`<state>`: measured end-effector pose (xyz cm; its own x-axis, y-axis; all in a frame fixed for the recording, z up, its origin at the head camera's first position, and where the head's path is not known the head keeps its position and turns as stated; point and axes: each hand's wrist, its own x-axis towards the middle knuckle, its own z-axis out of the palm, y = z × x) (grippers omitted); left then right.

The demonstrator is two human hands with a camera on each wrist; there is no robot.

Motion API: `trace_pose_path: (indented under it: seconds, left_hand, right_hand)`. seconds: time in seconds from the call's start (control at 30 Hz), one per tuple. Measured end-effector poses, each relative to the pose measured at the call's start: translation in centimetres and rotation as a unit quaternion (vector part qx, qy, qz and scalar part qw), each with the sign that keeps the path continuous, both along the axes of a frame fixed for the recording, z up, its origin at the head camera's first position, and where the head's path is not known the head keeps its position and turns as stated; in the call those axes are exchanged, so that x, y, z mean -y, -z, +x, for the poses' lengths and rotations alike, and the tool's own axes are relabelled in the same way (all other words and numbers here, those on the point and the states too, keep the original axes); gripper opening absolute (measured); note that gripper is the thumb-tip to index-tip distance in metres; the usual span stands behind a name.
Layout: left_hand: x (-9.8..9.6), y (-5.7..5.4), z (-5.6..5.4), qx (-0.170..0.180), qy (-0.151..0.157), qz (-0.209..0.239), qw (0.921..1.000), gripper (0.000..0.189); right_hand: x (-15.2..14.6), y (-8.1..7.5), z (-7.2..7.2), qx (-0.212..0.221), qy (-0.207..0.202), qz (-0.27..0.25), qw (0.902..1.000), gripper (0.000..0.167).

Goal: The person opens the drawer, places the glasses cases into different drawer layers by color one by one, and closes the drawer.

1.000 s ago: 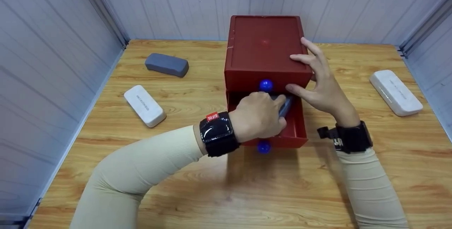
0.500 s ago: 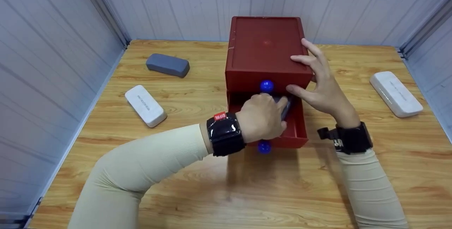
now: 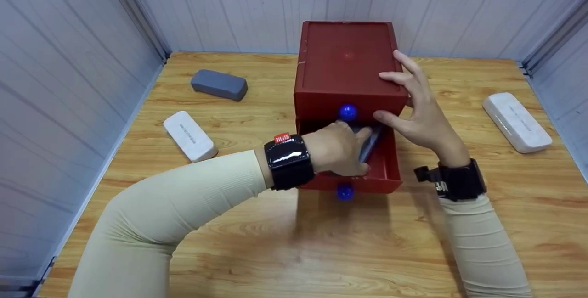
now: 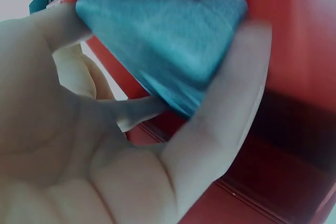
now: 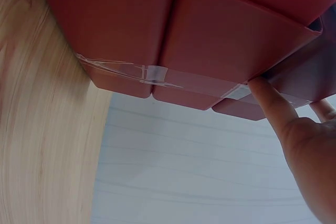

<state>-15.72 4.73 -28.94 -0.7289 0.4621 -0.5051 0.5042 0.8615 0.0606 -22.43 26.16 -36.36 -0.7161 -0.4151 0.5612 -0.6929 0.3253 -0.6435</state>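
Note:
A red drawer cabinet point(image 3: 347, 68) stands at the back, with a lower drawer point(image 3: 377, 186) pulled out and blue ball knobs point(image 3: 345, 192) on its fronts. Inside that drawer my left hand point(image 3: 335, 149) grips a grey-blue glasses case point(image 3: 369, 146), which lies slanted. The left wrist view shows the case point(image 4: 163, 30) between thumb and fingers; its far end is cut off. My right hand point(image 3: 420, 112) steadies the cabinet's right side, fingertips on its top and side, thumb on the upper front. In the right wrist view, fingers touch the cabinet's taped side.
On the left of the wooden table lie a grey-blue glasses case point(image 3: 219, 85) and a white one point(image 3: 190, 136). Another white glasses case point(image 3: 517, 122) lies at the far right. Ribbed pale walls point(image 3: 229, 8) close off the back and both sides.
My left wrist has risen slightly and tilted, and more of the grey-blue case shows beside the fingers. The right hand keeps its place on the cabinet.

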Motion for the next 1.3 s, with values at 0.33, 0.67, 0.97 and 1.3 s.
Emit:
trace_pose_path:
  seconds: [0.33,0.67,0.97,1.3]
  left_hand:
    - [-0.5,0.7,0.0,-0.03,0.009,-0.013,0.9994,0.082]
    - [0.6,0.6,-0.2,0.01,0.011,-0.007,0.9999,0.084]
    - [0.7,0.6,-0.6,0.044,0.012,0.036,0.9983,0.088]
    - [0.0,0.6,-0.6,0.044,0.044,0.042,0.9972,0.08]
  right_hand:
    - [0.0,0.0,0.1,0.009,0.001,-0.013,0.9999,0.072]
    - [0.2,-0.1,-0.1,0.002,-0.005,-0.006,1.0,0.069]
    - [0.0,0.0,0.0,0.007,-0.004,-0.002,1.0,0.069]
    - [0.1,0.1,0.0,0.003,0.002,-0.006,1.0,0.072]
